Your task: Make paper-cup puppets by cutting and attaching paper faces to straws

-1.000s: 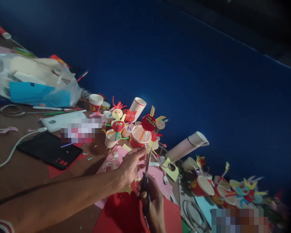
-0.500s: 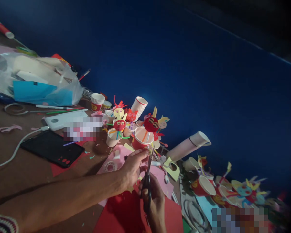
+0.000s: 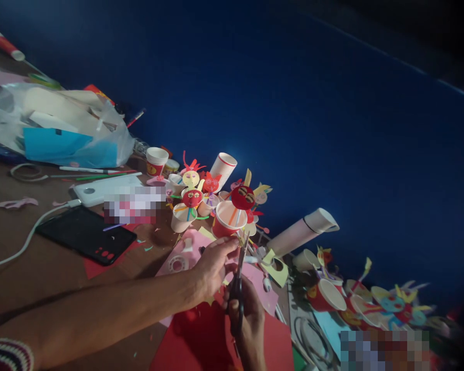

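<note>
My right hand (image 3: pixel 248 312) is wrapped round the dark handles of a pair of scissors (image 3: pixel 243 257), whose metal blades point up and away from me. Beside the blades, my left hand (image 3: pixel 214 263) pinches thumb and fingers together; whatever lies between them is too small to make out. Below both hands spreads a red paper sheet (image 3: pixel 201 335), with pink paper (image 3: pixel 268 299) under and behind it. Just beyond my fingertips stands a red and white paper cup (image 3: pixel 229 219) carrying a round red paper face (image 3: pixel 243 198).
More cup figures (image 3: pixel 183 219) stand behind, near a stack of paper cups (image 3: pixel 223 167). To the left are a black phone case (image 3: pixel 87 234), a white power bank (image 3: pixel 108 186) with cable and a plastic bag (image 3: pixel 62 118). A white bottle (image 3: pixel 303 232) leans right.
The view has shifted slightly, so everything sits a little further right. Both hands and the scissors keep nearly the same pose.
</note>
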Demonstrator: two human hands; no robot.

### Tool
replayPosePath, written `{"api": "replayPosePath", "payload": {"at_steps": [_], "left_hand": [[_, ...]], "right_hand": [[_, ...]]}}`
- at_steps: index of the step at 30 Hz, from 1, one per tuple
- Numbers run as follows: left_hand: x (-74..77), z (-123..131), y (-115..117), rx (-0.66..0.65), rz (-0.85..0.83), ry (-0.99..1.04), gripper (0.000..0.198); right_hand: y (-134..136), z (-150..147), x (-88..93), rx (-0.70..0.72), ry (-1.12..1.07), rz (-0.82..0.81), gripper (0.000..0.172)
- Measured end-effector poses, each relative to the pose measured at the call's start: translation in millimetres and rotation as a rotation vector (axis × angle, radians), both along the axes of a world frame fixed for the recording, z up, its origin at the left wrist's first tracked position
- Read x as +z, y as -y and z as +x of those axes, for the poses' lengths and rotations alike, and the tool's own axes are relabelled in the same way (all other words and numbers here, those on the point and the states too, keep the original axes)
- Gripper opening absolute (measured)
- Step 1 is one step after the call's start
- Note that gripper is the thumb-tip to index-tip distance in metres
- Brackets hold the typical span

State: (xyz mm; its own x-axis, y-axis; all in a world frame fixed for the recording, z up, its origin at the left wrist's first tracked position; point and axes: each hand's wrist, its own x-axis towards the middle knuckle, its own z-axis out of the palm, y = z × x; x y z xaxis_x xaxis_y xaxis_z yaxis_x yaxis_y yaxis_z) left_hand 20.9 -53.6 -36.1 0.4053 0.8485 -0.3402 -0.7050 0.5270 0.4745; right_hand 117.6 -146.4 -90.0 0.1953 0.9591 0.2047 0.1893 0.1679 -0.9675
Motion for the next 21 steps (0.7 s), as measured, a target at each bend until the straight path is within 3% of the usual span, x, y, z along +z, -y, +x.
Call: {"api": "replayPosePath", "payload": {"at_steps": [21], "left_hand": [[1.8, 0.2, 0.8, -0.005, -0.019, 0.035, 0.013]], "right_hand": [[-0.9, 1.4, -8.0, -0.053, -0.016, 0.003, 0.044]]}}
